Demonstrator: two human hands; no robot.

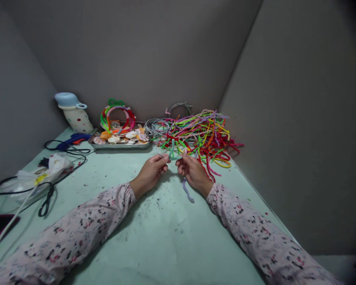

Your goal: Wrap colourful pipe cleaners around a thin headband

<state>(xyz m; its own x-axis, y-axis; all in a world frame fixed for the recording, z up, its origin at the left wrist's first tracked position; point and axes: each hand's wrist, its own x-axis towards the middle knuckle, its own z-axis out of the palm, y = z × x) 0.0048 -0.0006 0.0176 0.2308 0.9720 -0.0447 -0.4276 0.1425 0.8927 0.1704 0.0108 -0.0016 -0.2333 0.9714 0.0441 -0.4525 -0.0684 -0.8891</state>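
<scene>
1. left hand (150, 171) pinches one end of a pale green pipe cleaner (173, 152) over the green table (166, 237).
2. right hand (192, 171) grips its other end and a lilac pipe cleaner (187, 191) hanging below.
3. a pile of coloured pipe cleaners (201, 134) lies just behind; a tray of seashells (120, 139) sits to its left.

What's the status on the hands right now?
Left hand and right hand both pinch a pale pipe cleaner. Lilac tail dangles. Pipe-cleaner pile just behind.

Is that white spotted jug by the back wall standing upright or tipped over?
Tipped. The jug leans left, toward the side wall, its blue top off to one side rather than straight above the body.
</scene>
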